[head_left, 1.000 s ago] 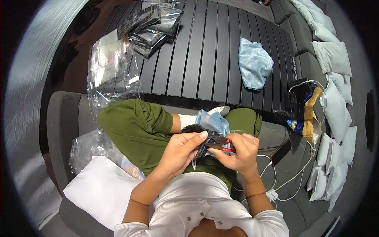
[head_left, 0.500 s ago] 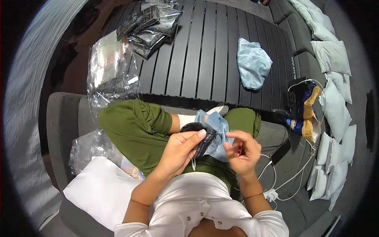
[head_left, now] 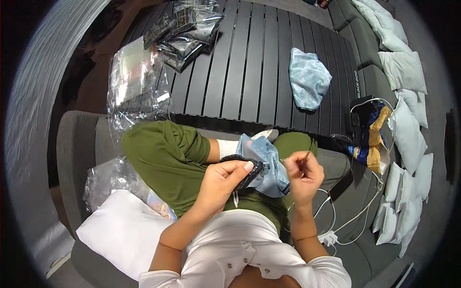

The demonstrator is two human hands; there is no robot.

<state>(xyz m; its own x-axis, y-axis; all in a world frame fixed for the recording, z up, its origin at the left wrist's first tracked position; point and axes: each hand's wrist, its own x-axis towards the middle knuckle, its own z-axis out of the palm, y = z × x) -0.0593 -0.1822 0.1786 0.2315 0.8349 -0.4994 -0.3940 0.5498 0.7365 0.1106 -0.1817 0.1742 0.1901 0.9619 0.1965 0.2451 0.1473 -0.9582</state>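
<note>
My left hand is closed above my lap, thumb on top, pinching a black ribbed band. Light blue cloth hangs beside that band and spreads over my lap; whether the two are joined is hard to see. To the right of the cloth, my right hand is raised with its thumb and fingers pinched together. A thin dark tip shows above those fingers, too small to name. Another piece of light blue shiny cloth lies crumpled on the right of the black slatted table.
Clear plastic bags and black packets lie at the table's left. A white pillow rests at my left on the grey sofa. White cables and a blue and gold bag are at my right, beyond them pale pillows.
My right hand has moved slightly right and up, away from the black band, and its fingers have drawn into a pinch. The band has turned a little in my left hand.
</note>
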